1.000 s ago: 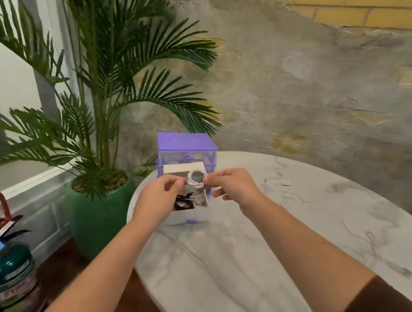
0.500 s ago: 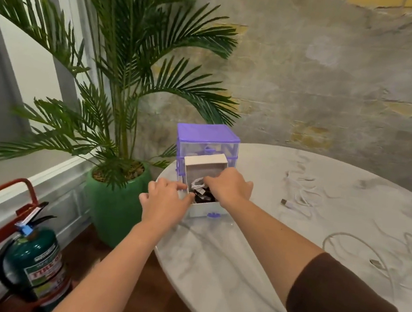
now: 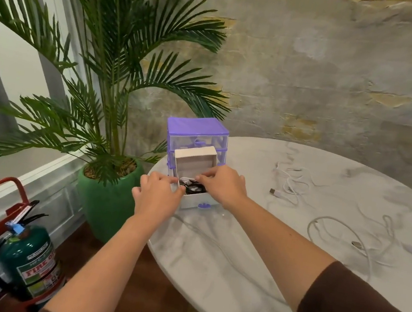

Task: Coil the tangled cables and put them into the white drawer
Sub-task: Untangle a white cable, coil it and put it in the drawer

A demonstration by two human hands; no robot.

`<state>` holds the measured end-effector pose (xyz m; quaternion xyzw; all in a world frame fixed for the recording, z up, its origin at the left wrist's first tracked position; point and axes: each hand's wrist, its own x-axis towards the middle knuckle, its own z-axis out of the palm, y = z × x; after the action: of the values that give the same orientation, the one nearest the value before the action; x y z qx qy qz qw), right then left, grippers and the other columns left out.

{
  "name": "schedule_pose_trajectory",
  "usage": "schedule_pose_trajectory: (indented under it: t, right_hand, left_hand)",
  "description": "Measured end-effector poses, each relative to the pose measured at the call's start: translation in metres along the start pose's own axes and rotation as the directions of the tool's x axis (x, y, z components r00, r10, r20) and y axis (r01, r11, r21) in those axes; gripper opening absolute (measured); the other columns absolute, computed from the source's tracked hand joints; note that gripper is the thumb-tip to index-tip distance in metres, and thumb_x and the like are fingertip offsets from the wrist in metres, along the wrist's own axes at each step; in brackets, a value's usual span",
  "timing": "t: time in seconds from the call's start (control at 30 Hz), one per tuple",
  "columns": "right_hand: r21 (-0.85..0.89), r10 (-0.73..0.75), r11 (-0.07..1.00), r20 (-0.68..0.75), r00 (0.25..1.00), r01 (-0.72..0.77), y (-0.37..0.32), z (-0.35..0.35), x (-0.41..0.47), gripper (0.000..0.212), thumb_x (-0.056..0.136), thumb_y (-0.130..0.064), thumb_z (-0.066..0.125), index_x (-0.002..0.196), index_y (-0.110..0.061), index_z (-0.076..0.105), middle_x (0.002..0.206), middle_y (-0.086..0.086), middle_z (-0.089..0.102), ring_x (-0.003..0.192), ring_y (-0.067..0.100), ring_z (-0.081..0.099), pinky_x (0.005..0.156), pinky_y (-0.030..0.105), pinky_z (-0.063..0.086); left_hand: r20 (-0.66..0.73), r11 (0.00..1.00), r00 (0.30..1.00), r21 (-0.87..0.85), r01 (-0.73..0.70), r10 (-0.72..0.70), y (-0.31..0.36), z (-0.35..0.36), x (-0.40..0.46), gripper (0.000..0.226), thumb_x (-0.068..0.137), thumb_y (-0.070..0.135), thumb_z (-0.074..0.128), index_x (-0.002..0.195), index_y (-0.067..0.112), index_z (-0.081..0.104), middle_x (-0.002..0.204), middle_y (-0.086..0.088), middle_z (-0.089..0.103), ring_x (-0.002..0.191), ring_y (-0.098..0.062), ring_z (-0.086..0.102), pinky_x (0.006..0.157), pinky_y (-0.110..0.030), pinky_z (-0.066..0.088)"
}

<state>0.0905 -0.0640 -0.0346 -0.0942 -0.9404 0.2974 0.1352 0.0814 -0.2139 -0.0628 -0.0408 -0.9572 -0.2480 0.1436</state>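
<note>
A white drawer (image 3: 196,153) stands pulled out of a small purple drawer unit (image 3: 197,125) at the table's far left edge. Inside it lie a black coiled cable (image 3: 194,190) and a white coiled cable (image 3: 187,180). My left hand (image 3: 158,194) grips the drawer's front left corner. Reaching over the drawer's right side, my right hand (image 3: 222,185) has its curled fingertips on the white coil. Two loose white cables are spread on the table to the right, one further back (image 3: 292,184) and one nearer (image 3: 341,224).
The round marble table (image 3: 212,260) runs from the drawer unit to the right. A palm in a green pot (image 3: 101,200) stands just left of the table edge. On the floor at lower left is a green fire extinguisher (image 3: 26,258) in a red stand.
My right hand has lowered the white coil from above the drawer into it. My left hand has dropped to the drawer's front corner. The view has swung right, showing the loose cables.
</note>
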Motion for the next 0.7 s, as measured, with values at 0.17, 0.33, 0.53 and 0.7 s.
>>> schedule_pose_trajectory:
  t: [0.17, 0.33, 0.53, 0.7]
  right_hand:
    - [0.175, 0.035, 0.984, -0.015, 0.999, -0.031, 0.017, -0.019, -0.028, 0.017, 0.087, -0.043, 0.067, 0.087, -0.027, 0.072, 0.080, -0.010, 0.063, 0.081, 0.015, 0.062, 0.068, 0.030, 0.045]
    - [0.103, 0.079, 0.992, -0.080, 0.994, -0.070, 0.045, -0.049, -0.053, 0.021, 0.085, -0.044, 0.067, 0.077, -0.024, 0.068, 0.083, -0.004, 0.070, 0.082, 0.019, 0.064, 0.069, 0.029, 0.047]
    - [-0.465, -0.060, 0.885, -0.167, 0.984, -0.025, 0.076, -0.099, -0.087, 0.028, 0.095, -0.038, 0.049, 0.105, -0.026, 0.072, 0.111, 0.001, 0.066, 0.112, 0.026, 0.053, 0.092, 0.037, 0.036]
    - [-0.665, -0.004, 0.736, -0.191, 0.982, -0.126, 0.107, -0.126, -0.110, 0.036, 0.095, -0.045, 0.047, 0.122, -0.027, 0.063, 0.128, 0.001, 0.053, 0.121, 0.026, 0.040, 0.097, 0.040, 0.030]
  left_hand:
    - [-0.150, 0.996, 0.985, -0.009, -0.088, 0.086, 0.013, 0.004, -0.011, 0.030, 0.092, 0.046, 0.054, 0.119, 0.033, 0.061, 0.122, 0.001, 0.045, 0.121, -0.022, 0.034, 0.099, -0.039, 0.028]
    - [-0.186, 0.949, 0.948, -0.134, -0.286, 0.259, 0.047, 0.014, -0.024, 0.020, 0.092, 0.040, 0.058, 0.102, 0.027, 0.069, 0.109, 0.001, 0.052, 0.111, -0.023, 0.040, 0.095, -0.034, 0.034]
    - [-0.001, 0.849, 0.896, -0.318, -0.422, 0.445, 0.081, 0.035, -0.036, 0.014, 0.091, 0.034, 0.059, 0.100, 0.030, 0.069, 0.101, 0.010, 0.061, 0.102, -0.017, 0.048, 0.093, -0.032, 0.040]
    - [0.220, 0.789, 0.827, -0.496, -0.362, 0.518, 0.107, 0.057, -0.058, 0.013, 0.089, 0.028, 0.063, 0.091, 0.041, 0.063, 0.092, 0.016, 0.059, 0.090, -0.012, 0.057, 0.085, -0.024, 0.044]
